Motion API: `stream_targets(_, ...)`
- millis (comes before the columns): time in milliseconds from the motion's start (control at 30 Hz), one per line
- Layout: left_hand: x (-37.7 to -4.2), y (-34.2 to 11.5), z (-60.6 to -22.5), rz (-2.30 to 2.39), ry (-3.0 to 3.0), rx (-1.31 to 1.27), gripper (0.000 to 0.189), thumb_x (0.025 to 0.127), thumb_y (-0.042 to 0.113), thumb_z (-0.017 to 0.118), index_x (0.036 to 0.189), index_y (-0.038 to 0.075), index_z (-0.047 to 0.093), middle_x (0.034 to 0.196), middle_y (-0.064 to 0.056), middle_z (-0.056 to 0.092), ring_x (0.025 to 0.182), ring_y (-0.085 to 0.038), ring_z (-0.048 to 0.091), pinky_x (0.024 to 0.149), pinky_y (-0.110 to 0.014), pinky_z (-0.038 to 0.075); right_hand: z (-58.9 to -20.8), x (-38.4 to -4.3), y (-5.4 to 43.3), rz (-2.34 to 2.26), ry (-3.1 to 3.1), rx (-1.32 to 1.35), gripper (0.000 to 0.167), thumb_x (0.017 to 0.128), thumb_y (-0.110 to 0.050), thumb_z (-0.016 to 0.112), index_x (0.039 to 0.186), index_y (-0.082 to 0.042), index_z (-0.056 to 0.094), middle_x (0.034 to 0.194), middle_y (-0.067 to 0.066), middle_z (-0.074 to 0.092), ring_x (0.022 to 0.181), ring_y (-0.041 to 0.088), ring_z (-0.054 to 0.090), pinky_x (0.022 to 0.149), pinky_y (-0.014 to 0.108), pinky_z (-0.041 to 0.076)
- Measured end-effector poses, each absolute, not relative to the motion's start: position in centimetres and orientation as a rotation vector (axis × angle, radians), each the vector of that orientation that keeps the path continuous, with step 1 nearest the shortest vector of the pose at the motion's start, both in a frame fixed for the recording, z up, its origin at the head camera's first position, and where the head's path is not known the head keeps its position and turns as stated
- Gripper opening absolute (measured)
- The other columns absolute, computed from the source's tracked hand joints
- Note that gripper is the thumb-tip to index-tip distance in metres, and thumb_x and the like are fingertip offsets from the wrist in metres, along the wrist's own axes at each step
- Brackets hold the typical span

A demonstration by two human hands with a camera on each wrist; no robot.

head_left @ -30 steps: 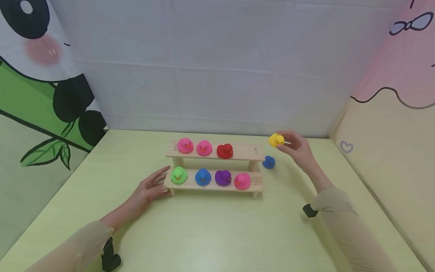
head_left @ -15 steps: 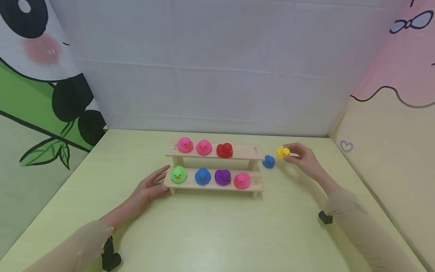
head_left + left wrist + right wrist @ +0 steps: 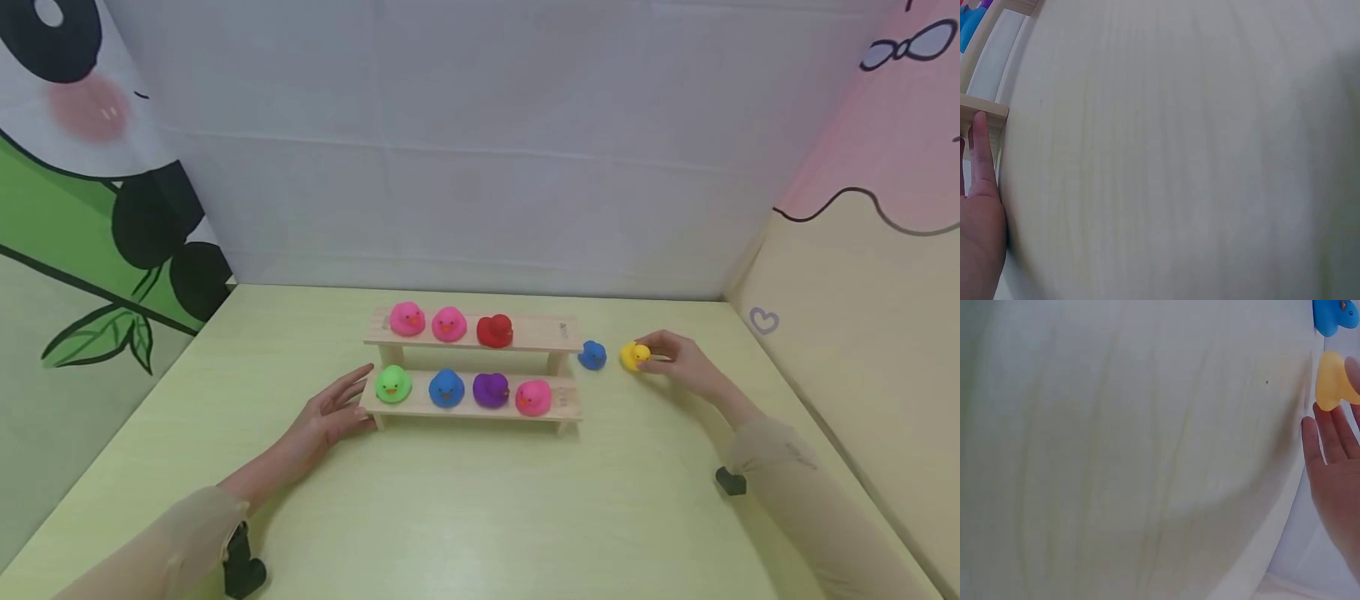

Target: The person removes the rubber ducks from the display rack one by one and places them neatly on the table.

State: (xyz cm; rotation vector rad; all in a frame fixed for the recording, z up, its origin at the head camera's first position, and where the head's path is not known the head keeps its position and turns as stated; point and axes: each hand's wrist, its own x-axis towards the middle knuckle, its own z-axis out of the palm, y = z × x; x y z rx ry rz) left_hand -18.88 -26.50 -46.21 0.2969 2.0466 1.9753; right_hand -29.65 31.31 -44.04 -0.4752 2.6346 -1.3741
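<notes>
My right hand [image 3: 681, 360] pinches a yellow rubber duck [image 3: 634, 357] low at the table, right of a blue rubber duck [image 3: 592, 356]. In the right wrist view the thumb and fingertips meet the yellow duck [image 3: 1330, 381]. My left hand [image 3: 330, 410] has its fingers extended along the left end of a two-tier wooden stand [image 3: 472, 410]; in the left wrist view a fingertip touches the stand's end [image 3: 988, 107]. On the upper tier sit two pink ducks [image 3: 407, 319] and a red duck [image 3: 495, 331]. The lower tier bears green [image 3: 393, 384], blue [image 3: 447, 388], purple [image 3: 491, 390] and pink [image 3: 533, 397] ducks.
The pale table [image 3: 480, 508] ends at a white cloth backdrop [image 3: 480, 167]. Printed panels close off both sides, a green and black one [image 3: 97, 250] on the left, a pink and cream one [image 3: 862, 275] on the right. Dark straps show at both sleeves.
My right hand has lowered the yellow duck and moved it rightward, from above the blue duck down to the table on its right. The left hand stays at the stand.
</notes>
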Motion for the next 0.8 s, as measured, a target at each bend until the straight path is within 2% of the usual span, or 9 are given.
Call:
stream_targets(100, -18.8, -26.5, -46.1, 1.974, 2.047, 0.298, 0.068, 0.101, 0.013, 0.052, 0.159, 0.019, 0.019, 0.163, -0.022, 0.018, 0.12, 0.003, 0.059, 0.097, -0.024, 0.055, -44.1, -29.8, 31.4, -1.352, 2.623, -0.46, 0.043, 0.093, -0.018, 0.07, 0.128, 0.001, 0.056, 0.135, 0.023, 0.058, 0.108, -0.003, 0.057, 0.091, 0.005, 0.046)
stream_targets(167, -18.8, -26.5, -46.1, 1.972, 2.049, 0.295, 0.068, 0.101, 0.013, 0.052, 0.159, 0.019, 0.018, 0.163, -0.022, 0.018, 0.119, 0.003, 0.059, 0.097, -0.024, 0.055, -44.2, -29.8, 31.5, -1.335, 2.613, -0.454, 0.043, 0.093, -0.019, 0.069, 0.129, 0.0, 0.056, 0.135, 0.022, 0.058, 0.11, 0.002, 0.058, 0.095, 0.012, 0.047)
stream_targets(267, -18.8, -26.5, -46.1, 1.971, 2.045, 0.293, 0.068, 0.101, 0.013, 0.052, 0.159, 0.018, 0.018, 0.163, -0.022, 0.018, 0.119, 0.003, 0.059, 0.097, -0.024, 0.055, -44.4, -29.9, 31.6, -1.342, 2.578, -0.432, 0.044, 0.093, -0.022, 0.068, 0.131, -0.003, 0.056, 0.137, 0.02, 0.057, 0.112, 0.005, 0.057, 0.107, 0.032, 0.045)
stream_targets(333, -18.8, -26.5, -46.1, 1.972, 2.043, 0.291, 0.068, 0.101, 0.013, 0.052, 0.159, 0.018, 0.018, 0.163, -0.022, 0.018, 0.119, 0.003, 0.059, 0.097, -0.024, 0.055, -44.6, -29.9, 31.7, -1.367, 2.54, -0.404, 0.047, 0.093, -0.024, 0.068, 0.133, -0.004, 0.055, 0.139, 0.02, 0.056, 0.111, 0.004, 0.056, 0.113, 0.047, 0.039)
stream_targets(400, -18.8, -26.5, -46.1, 1.974, 2.042, 0.293, 0.068, 0.101, 0.012, 0.052, 0.159, 0.018, 0.018, 0.163, -0.023, 0.018, 0.119, 0.003, 0.059, 0.097, -0.024, 0.055, -44.8, -29.9, 31.8, -1.4, 2.5, -0.372, 0.05, 0.093, -0.026, 0.069, 0.136, -0.005, 0.053, 0.142, 0.02, 0.053, 0.11, 0.001, 0.054, 0.115, 0.056, 0.032)
stream_targets(500, -18.8, -26.5, -46.1, 1.975, 2.041, 0.299, 0.067, 0.101, 0.013, 0.051, 0.159, 0.018, 0.018, 0.163, -0.022, 0.018, 0.119, 0.003, 0.059, 0.097, -0.024, 0.055, -45.0, -29.9, 32.1, -1.435, 2.463, -0.342, 0.053, 0.093, -0.026, 0.069, 0.139, -0.006, 0.051, 0.146, 0.021, 0.05, 0.11, -0.002, 0.053, 0.118, 0.058, 0.028)
stream_targets(733, -18.8, -26.5, -46.0, 1.977, 2.038, 0.308, 0.067, 0.101, 0.012, 0.051, 0.159, 0.018, 0.018, 0.163, -0.022, 0.019, 0.12, 0.003, 0.058, 0.097, -0.024, 0.055, -45.1, -29.8, 32.1, -1.419, 2.454, -0.354, 0.054, 0.094, -0.027, 0.067, 0.141, -0.006, 0.049, 0.148, 0.021, 0.047, 0.113, -0.002, 0.048, 0.119, 0.058, 0.027)
stream_targets(800, -18.8, -26.5, -46.0, 1.982, 2.035, 0.311, 0.067, 0.101, 0.012, 0.051, 0.159, 0.018, 0.018, 0.163, -0.022, 0.018, 0.12, 0.003, 0.058, 0.097, -0.024, 0.055, -45.1, -29.8, 32.1, -1.421, 2.454, -0.349, 0.054, 0.094, -0.027, 0.067, 0.141, -0.006, 0.049, 0.148, 0.02, 0.047, 0.113, -0.004, 0.049, 0.119, 0.054, 0.028)
